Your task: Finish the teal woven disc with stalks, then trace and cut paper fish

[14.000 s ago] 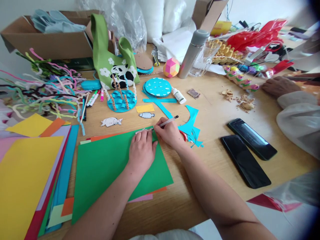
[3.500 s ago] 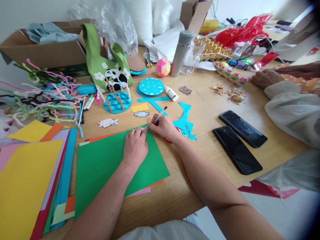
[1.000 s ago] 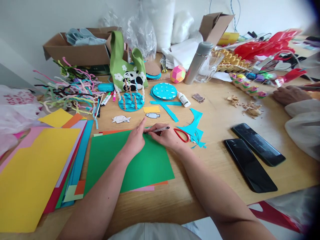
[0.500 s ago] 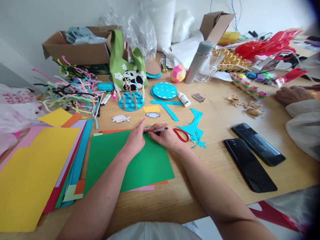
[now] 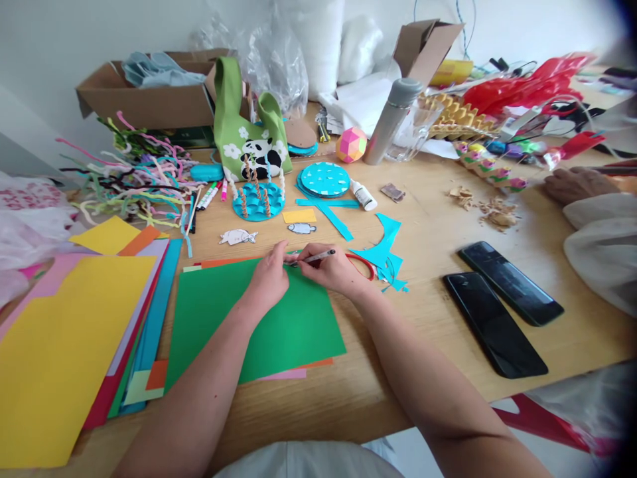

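My right hand [image 5: 328, 269] grips a pen [image 5: 318, 257], its tip pointing left toward my left hand at the top edge of a green sheet of paper [image 5: 293, 325]. My left hand [image 5: 269, 272] sits on that sheet with its fingers bent together by the pen tip; whatever small thing is under them is mostly hidden. Just beyond lie a fish cutout with blue shading [image 5: 302, 228], a pale fish cutout [image 5: 239, 236] and a yellow paper strip [image 5: 299, 216]. Red-handled scissors [image 5: 367, 264] lie beside my right hand, partly under blue paper scraps [image 5: 383, 245].
Coloured paper sheets [image 5: 74, 358] are stacked at left. Behind stand a blue disc with twisted posts [image 5: 259, 206], dotted blue discs [image 5: 326, 179], a glue bottle [image 5: 363, 196] and a grey flask [image 5: 391, 123]. Two phones [image 5: 495, 325] lie at right, near another person's hand [image 5: 572, 184].
My left index finger, raised and stretched before, is now bent down closer to the pen tip. The view has shifted slightly. The pen stays in my right hand.
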Tool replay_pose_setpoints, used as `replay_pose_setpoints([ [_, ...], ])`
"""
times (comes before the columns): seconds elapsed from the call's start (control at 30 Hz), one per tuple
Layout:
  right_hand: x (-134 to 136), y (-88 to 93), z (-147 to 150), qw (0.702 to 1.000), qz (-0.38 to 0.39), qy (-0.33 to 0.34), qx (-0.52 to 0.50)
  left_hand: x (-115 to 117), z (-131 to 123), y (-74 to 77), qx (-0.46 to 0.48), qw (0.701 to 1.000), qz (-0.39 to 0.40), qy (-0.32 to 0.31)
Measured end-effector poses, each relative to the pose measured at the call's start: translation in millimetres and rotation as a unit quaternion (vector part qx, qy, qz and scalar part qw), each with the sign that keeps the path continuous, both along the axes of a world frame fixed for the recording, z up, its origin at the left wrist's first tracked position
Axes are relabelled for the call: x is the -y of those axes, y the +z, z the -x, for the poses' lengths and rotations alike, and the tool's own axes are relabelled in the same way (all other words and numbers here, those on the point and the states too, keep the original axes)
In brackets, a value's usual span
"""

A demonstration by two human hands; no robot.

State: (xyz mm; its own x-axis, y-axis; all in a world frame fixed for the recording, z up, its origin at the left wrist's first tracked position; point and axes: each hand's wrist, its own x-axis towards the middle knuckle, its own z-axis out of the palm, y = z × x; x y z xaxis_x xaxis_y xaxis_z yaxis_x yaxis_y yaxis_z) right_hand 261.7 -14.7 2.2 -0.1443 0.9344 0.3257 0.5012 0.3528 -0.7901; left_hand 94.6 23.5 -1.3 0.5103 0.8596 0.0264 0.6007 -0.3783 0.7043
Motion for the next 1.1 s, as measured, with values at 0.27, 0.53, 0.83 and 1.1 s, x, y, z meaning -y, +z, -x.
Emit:
replay_pose_setpoints([
  [0.27, 1, 1.8, 1, 0.999, 0.009, -0.019, 0.033, 4, -5, 1.7, -0.011, 0.999, -0.025, 0.027],
  [0.53, 1, 3.3, 4, 0.998, 0.040, -0.035, 0.036, 3, -7, -7.9, -0.001, 0.997, -0.069, 0.044],
  [0.83, -1, 0.6, 2, 0.998, 0.057, -0.028, 0.016, 4, -10, -5.6, -0.001, 0.995, -0.085, 0.055],
  [1.1, 0, 2.9, 1, 0.998, 0.057, -0.026, 0.017, 5, -11, -7.7, -0.011, 0.993, -0.097, 0.061],
])
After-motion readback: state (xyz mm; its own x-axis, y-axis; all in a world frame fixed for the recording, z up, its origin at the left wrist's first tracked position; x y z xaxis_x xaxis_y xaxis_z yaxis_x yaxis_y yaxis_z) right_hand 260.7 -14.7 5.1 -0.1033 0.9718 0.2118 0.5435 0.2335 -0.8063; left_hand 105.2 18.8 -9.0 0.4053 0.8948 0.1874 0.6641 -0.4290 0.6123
